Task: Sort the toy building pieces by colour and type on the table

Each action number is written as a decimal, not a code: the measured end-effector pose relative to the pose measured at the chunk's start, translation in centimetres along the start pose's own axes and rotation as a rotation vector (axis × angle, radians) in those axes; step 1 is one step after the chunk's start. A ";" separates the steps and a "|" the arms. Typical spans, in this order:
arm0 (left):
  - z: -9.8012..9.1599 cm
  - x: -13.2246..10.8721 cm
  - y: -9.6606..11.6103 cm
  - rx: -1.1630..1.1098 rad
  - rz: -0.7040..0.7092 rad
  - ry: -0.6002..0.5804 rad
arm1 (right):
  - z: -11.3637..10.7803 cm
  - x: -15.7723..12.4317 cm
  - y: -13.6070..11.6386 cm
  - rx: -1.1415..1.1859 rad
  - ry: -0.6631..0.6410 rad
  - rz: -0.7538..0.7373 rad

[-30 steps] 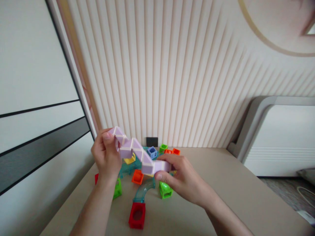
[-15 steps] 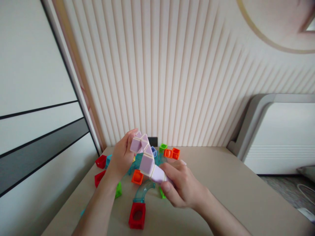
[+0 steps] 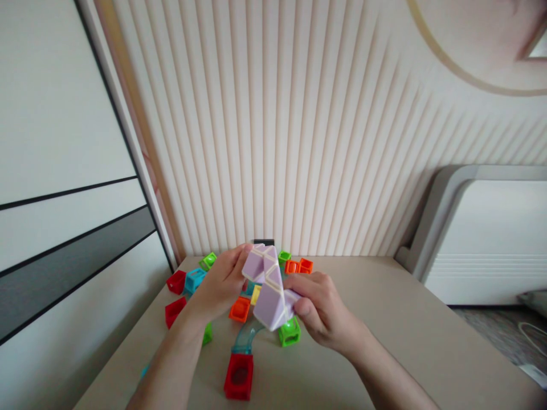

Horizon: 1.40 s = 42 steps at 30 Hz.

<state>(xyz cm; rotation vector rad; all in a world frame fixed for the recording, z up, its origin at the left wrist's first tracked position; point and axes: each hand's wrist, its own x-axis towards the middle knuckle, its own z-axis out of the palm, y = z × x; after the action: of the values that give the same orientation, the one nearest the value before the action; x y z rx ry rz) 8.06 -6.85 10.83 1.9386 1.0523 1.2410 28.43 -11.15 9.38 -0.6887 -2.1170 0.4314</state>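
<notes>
Between my two hands, above the table, is a lilac snake puzzle [image 3: 270, 299] made of wedge segments with pale edges, bent into a folded shape. My left hand [image 3: 224, 280] is closed on its upper left end, with the fingertips partly hidden behind the segments. At the lower right, my right hand [image 3: 318, 307] pinches the other end between thumb and fingers. Below the puzzle lie a green block [image 3: 290, 332], an orange block [image 3: 240, 309] and a translucent teal curved tube [image 3: 247, 337]. The tube meets a red block [image 3: 239, 377] nearest me.
Red blocks [image 3: 175, 311], a blue block [image 3: 195, 280] and a green block [image 3: 208, 261] lie at the table's left. Orange blocks [image 3: 298, 266] sit at the back. A ribbed wall panel [image 3: 273, 125] rises behind the table [image 3: 384, 319]. A grey-white headboard [image 3: 487, 228] stands right.
The right end of the snake puzzle has turned, so its straight lower arm now folds behind a wedge. My left hand has moved right and slightly down, closer to my right hand.
</notes>
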 end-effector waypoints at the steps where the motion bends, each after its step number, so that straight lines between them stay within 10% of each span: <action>1: 0.1 0.0 -0.1 0.043 0.006 -0.043 | 0.0 0.0 0.0 0.032 0.026 0.036; 8: 2.7 -0.4 0.3 0.373 0.066 -0.194 | 0.5 0.3 1.3 0.212 0.272 0.456; 21: 4.9 -1.0 -0.1 0.406 -0.040 -0.323 | 1.4 0.9 3.0 -0.759 0.253 0.343; 32: 1.2 0.5 -0.7 0.008 -0.045 -0.040 | 0.0 1.1 3.3 -0.319 0.027 0.307; 42: 1.6 -0.2 0.2 -0.068 -0.064 -0.221 | 1.8 1.1 2.5 0.174 -0.015 0.341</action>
<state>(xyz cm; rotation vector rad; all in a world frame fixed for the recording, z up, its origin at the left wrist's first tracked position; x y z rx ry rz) 9.54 -7.26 10.28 1.9237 0.9384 0.9894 27.22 -8.61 7.73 -0.9486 -1.9492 0.7984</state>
